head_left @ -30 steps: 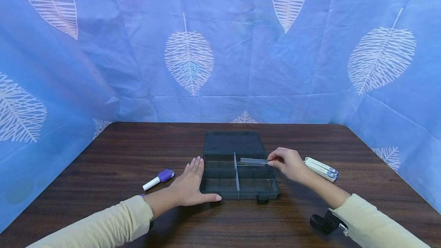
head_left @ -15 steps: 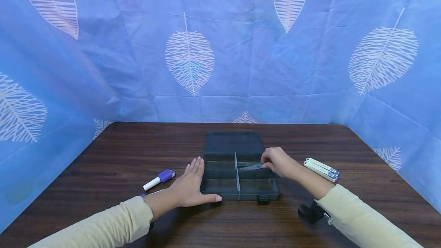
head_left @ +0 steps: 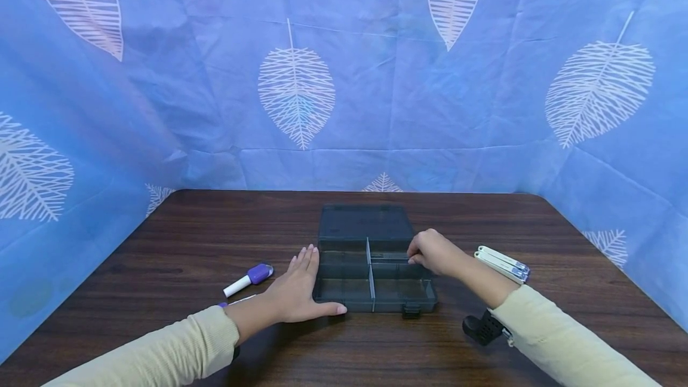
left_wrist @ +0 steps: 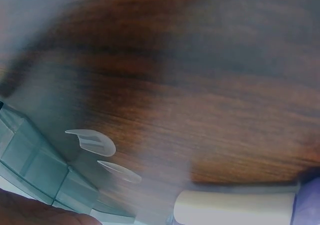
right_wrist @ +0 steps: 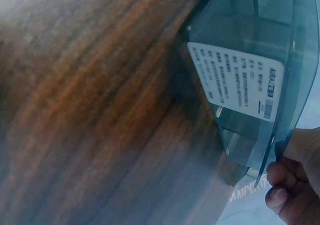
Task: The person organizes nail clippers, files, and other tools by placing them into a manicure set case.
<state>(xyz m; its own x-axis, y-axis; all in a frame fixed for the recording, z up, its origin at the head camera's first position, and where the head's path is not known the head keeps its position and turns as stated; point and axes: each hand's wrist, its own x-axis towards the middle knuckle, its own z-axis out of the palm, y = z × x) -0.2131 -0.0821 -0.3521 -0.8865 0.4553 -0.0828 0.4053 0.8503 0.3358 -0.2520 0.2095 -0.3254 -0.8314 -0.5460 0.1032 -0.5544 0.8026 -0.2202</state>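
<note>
A dark translucent divided box [head_left: 349, 305] stands on the table with its lid [head_left: 365, 221] folded back. My left hand [head_left: 295, 297] rests along the box's left side and front corner, fingers straight and thumb spread. With curled fingers, my right hand [head_left: 432, 252] pinches the right end of a thin clear divider [head_left: 389, 257] in the back right part of the box. A pale upright divider [head_left: 371, 279] runs front to back through the middle. In the right wrist view the box wall [right_wrist: 250, 135] bears a printed white label [right_wrist: 240, 80], and the fingers hide the divider's end.
Left of the box lies a purple bottle with a long white cap [head_left: 249, 279]; another purple and white item is mostly hidden by the left wrist. Cream nail clippers [head_left: 502, 263] lie behind the right forearm. Small clear curved pieces [left_wrist: 95, 142] show in the left wrist view.
My right hand has moved left and down with the divider, which was above the box and now sits lower, across the back right part. The left hand has stayed in place.
</note>
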